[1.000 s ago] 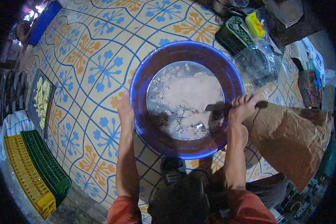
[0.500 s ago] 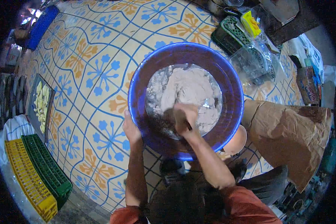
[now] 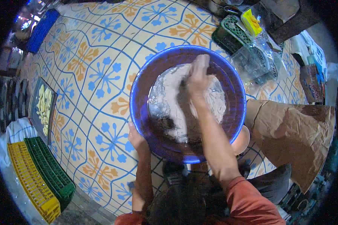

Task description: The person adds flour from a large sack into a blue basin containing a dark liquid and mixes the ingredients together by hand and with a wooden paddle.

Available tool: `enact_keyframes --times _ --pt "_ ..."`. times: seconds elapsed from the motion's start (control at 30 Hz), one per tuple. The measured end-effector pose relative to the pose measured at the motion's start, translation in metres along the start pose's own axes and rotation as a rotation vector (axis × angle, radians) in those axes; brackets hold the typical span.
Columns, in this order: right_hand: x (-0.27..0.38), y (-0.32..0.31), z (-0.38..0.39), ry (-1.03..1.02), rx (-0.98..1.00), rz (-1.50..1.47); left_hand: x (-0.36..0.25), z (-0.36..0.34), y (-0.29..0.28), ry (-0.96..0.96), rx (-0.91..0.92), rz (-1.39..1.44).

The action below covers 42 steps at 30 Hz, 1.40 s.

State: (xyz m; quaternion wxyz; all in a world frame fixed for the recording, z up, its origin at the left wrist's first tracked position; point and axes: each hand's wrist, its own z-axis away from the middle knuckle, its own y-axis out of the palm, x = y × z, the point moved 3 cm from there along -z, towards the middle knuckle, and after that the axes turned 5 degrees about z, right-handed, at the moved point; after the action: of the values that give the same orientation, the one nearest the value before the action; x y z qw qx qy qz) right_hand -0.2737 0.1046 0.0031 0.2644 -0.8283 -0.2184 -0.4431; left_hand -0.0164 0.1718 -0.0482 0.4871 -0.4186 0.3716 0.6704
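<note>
A large round blue tub [image 3: 134, 101] stands on the patterned tile floor in front of me. In its bottom lies a pale, floury, dough-like mixture [image 3: 172, 90], with wet, shiny patches and lumps around it. My left hand [image 3: 139, 142] grips the tub's outer side at the lower left, its fingers partly hidden by the wall. Reaching over the near rim, my right hand [image 3: 199, 78] is inside the tub above the mixture's far part. Motion smears its fingers, so their grip cannot be made out; the forearm hides part of the mixture.
A brown paper sack [image 3: 289, 131] and a round tan bowl-like thing [image 3: 242, 140] are at the tub's right. Behind them sit a green crate [image 3: 233, 35] and clear plastic [image 3: 253, 62]. At left are a tray of pale yellow pieces [image 3: 44, 107] and yellow [image 3: 32, 180] and green crates [image 3: 49, 168].
My right hand has swept from the near middle of the tub toward its far side. The mixture has shifted and spread. My left hand stays at the tub's left side.
</note>
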Motion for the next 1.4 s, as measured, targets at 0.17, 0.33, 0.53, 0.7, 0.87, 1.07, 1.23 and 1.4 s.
enact_keyframes --times 0.17,0.33,0.53,0.7,0.87,1.07,1.23,1.4 --pt "0.066 0.005 0.094 0.048 0.480 -0.225 -0.002 -0.002 -0.008 0.018 -0.038 -0.106" --pt "0.025 -0.089 0.125 0.630 -0.020 -0.443 0.010 -0.007 -0.014 -0.032 0.040 0.257" --pt "-0.011 -0.102 0.028 0.541 -0.443 -0.543 -0.016 0.008 0.007 0.053 -0.017 -0.185" --pt "0.019 -0.001 0.039 -0.057 -0.002 0.008 0.000 -0.003 -0.007 0.062 0.020 -0.168" --pt "0.075 -0.027 0.111 -0.132 0.704 0.277 -0.003 0.001 0.000 0.010 0.057 -0.066" --pt "-0.018 -0.112 0.058 0.315 -0.106 -0.826 -0.010 0.007 0.011 -0.017 -0.087 -0.142" --pt "0.014 -0.037 0.062 -0.446 -0.137 0.605 -0.017 0.008 0.010 0.096 -0.018 -0.181" --pt "0.055 -0.058 0.135 -0.356 0.113 -0.175 -0.012 0.003 -0.002 0.069 0.008 -0.124"
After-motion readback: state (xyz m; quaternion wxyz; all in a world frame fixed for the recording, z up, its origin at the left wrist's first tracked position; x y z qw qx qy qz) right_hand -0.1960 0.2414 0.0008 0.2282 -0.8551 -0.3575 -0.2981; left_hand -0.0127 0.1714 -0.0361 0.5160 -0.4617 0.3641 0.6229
